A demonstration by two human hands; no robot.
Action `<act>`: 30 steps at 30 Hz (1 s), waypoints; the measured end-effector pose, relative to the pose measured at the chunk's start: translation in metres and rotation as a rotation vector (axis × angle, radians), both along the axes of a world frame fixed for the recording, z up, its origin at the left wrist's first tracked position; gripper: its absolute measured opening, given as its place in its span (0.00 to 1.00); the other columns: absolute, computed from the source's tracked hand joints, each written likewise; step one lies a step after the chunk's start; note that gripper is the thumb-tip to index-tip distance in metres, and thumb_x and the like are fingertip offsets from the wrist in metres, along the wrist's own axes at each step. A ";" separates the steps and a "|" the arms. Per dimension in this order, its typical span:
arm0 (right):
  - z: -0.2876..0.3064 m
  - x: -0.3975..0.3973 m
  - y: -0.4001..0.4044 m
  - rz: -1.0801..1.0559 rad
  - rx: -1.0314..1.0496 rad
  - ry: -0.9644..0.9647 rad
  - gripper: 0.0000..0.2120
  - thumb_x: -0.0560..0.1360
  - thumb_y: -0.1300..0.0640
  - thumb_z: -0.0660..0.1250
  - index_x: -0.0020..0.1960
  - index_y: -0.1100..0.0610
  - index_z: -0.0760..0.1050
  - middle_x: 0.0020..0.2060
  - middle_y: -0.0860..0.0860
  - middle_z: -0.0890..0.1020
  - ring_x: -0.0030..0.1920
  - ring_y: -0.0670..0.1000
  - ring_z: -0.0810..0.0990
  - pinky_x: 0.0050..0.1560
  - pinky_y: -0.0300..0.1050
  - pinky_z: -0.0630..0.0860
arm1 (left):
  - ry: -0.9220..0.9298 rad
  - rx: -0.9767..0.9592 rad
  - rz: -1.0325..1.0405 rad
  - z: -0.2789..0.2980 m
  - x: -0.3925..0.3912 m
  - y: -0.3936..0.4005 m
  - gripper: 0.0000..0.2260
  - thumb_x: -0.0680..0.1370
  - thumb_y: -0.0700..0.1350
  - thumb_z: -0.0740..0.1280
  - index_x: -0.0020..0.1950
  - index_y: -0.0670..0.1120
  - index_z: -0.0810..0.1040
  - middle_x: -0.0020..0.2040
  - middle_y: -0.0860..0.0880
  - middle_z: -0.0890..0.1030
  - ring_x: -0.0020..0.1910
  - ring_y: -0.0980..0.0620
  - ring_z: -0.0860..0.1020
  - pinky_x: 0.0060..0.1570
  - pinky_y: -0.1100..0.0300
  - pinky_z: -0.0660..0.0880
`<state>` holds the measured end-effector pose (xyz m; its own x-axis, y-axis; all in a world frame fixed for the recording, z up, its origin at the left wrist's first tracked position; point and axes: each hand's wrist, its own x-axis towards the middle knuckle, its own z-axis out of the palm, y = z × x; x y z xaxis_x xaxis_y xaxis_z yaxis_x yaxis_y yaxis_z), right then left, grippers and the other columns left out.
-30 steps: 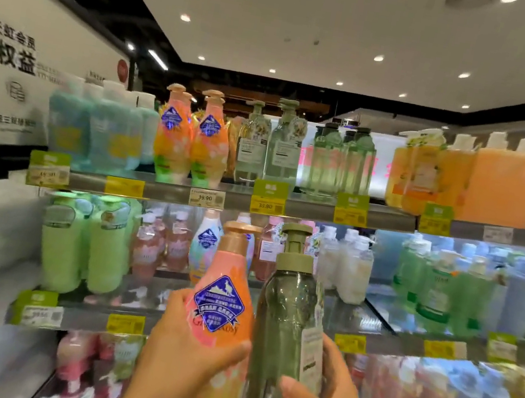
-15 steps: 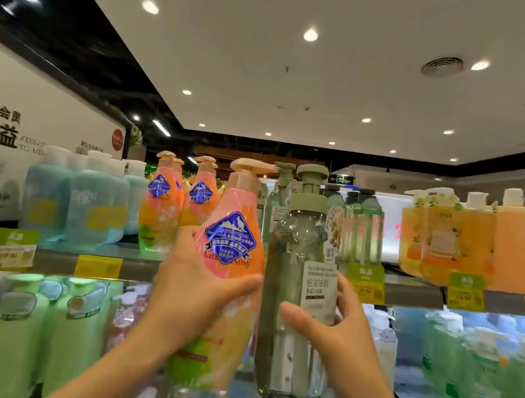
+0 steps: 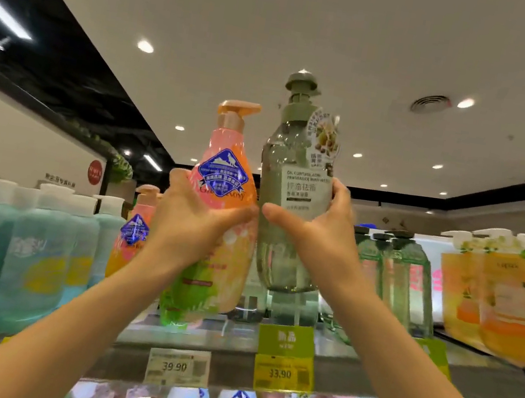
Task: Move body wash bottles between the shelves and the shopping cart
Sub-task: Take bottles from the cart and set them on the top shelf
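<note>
My left hand (image 3: 191,221) grips a pink-orange pump bottle (image 3: 224,171) with a blue badge label, held upright at the top shelf (image 3: 230,343). Its base hovers at the shelf surface. My right hand (image 3: 313,238) grips a clear green pump bottle (image 3: 299,156) with a white label, raised higher, its base above the shelf. The two bottles are side by side, nearly touching. No shopping cart is in view.
Teal bottles (image 3: 37,248) fill the top shelf's left end, another pink-orange bottle (image 3: 134,229) stands behind my left wrist. Clear green bottles (image 3: 397,280) and orange pouches (image 3: 498,294) stand to the right. Price tags (image 3: 179,365) hang on the shelf edge; more bottles sit below.
Both hands have lifted their bottles from the middle shelf level up to the top shelf. The view has tilted upward with them.
</note>
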<state>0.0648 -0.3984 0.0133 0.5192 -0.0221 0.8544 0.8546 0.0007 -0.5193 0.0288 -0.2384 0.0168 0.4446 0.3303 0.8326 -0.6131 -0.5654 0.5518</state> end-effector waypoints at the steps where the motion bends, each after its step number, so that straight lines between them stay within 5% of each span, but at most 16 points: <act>1: 0.003 0.012 0.004 -0.006 0.002 0.000 0.56 0.46 0.34 0.75 0.69 0.49 0.59 0.60 0.51 0.74 0.61 0.52 0.74 0.59 0.53 0.76 | 0.003 -0.010 0.019 0.001 0.008 0.003 0.36 0.57 0.60 0.80 0.56 0.46 0.67 0.47 0.48 0.78 0.46 0.49 0.79 0.47 0.46 0.78; 4: 0.003 0.041 0.016 -0.019 0.005 0.021 0.61 0.43 0.28 0.75 0.69 0.46 0.57 0.61 0.51 0.73 0.61 0.52 0.74 0.59 0.55 0.76 | 0.031 0.006 0.050 0.004 0.025 0.009 0.45 0.49 0.70 0.76 0.56 0.46 0.69 0.46 0.48 0.80 0.45 0.48 0.80 0.45 0.46 0.79; 11: -0.018 0.086 0.048 0.026 0.054 0.128 0.65 0.41 0.26 0.75 0.72 0.49 0.55 0.64 0.52 0.70 0.64 0.53 0.71 0.62 0.56 0.74 | 0.089 -0.025 0.060 0.002 0.061 0.030 0.46 0.50 0.70 0.76 0.58 0.45 0.70 0.49 0.49 0.80 0.47 0.49 0.80 0.49 0.48 0.79; 15: -0.036 0.093 0.060 -0.039 0.069 0.162 0.56 0.55 0.41 0.80 0.73 0.54 0.54 0.64 0.52 0.66 0.66 0.52 0.68 0.67 0.54 0.70 | 0.083 -0.033 0.043 -0.001 0.073 0.044 0.50 0.45 0.74 0.73 0.59 0.46 0.71 0.49 0.49 0.80 0.47 0.49 0.81 0.49 0.48 0.79; 20: -0.061 0.104 0.073 -0.130 0.015 0.222 0.51 0.64 0.49 0.78 0.75 0.56 0.49 0.67 0.53 0.61 0.68 0.51 0.62 0.64 0.42 0.62 | 0.124 -0.046 0.044 -0.019 0.084 0.063 0.50 0.45 0.71 0.73 0.61 0.49 0.66 0.54 0.49 0.78 0.52 0.47 0.79 0.52 0.45 0.78; 30: -0.077 0.108 0.097 -0.281 -0.137 0.319 0.50 0.63 0.43 0.77 0.73 0.55 0.50 0.64 0.54 0.61 0.66 0.56 0.64 0.67 0.54 0.66 | 0.170 -0.056 0.034 -0.044 0.101 0.084 0.44 0.55 0.61 0.79 0.62 0.47 0.63 0.56 0.47 0.77 0.54 0.46 0.78 0.55 0.44 0.76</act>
<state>0.1726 -0.3010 -0.0634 0.7476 -0.0977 0.6569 0.6085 -0.2956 -0.7365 0.1302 -0.1547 -0.0271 0.5655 0.3916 0.7259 -0.4891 -0.5494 0.6774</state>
